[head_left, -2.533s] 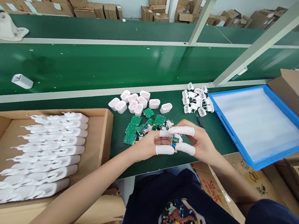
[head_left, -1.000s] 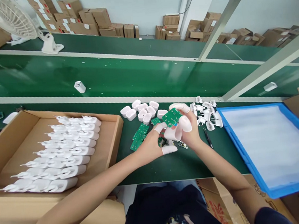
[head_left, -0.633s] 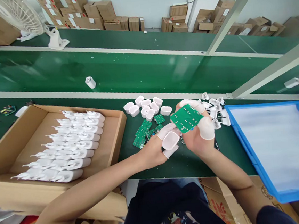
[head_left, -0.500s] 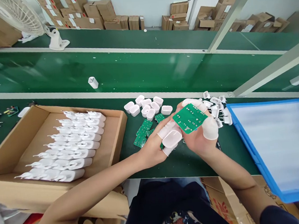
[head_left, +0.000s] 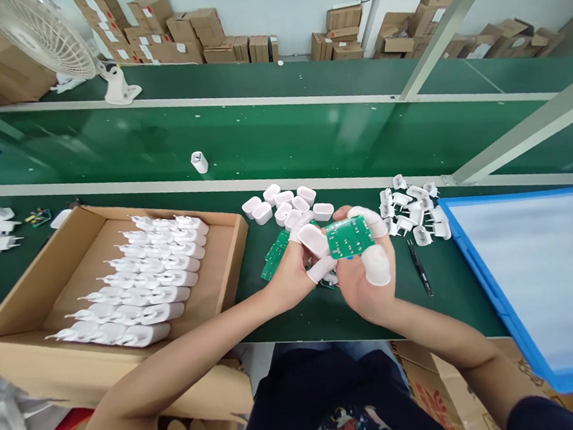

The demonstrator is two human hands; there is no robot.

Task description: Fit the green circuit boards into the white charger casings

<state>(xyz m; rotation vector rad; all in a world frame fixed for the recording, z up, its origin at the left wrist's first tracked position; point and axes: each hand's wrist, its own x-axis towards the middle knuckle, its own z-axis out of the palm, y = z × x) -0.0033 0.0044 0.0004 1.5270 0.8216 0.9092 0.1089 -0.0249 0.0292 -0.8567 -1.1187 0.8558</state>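
Note:
White finger cots cover fingertips on both hands. My left hand point(head_left: 292, 275) grips a white plastic housing point(head_left: 313, 241) between thumb and fingers, its hollow opening facing up. In my right hand point(head_left: 365, 282) a green circuit board point(head_left: 351, 237) is pinched by thumb and fingers, its soldered face showing. The board's left edge meets or overlaps the housing's right side; whether they touch I cannot tell. Behind the hands stand several loose white housings point(head_left: 262, 212). More green boards point(head_left: 276, 255) lie on the bench beside my left hand, partly hidden by it.
At left, a cardboard box point(head_left: 235, 259) holds rows of white plug-ended pieces point(head_left: 166, 279). Small white plug parts point(head_left: 415, 214) lie heaped at right, near black tweezers point(head_left: 420, 268) and a blue-rimmed tray point(head_left: 495, 304). A fan point(head_left: 45, 39) is clipped to the shelf.
The board in my right hand has moved left and down and turned, coming up to the housing. My left hand has shifted slightly left and up, its housing now tilted. The tweezers are uncovered.

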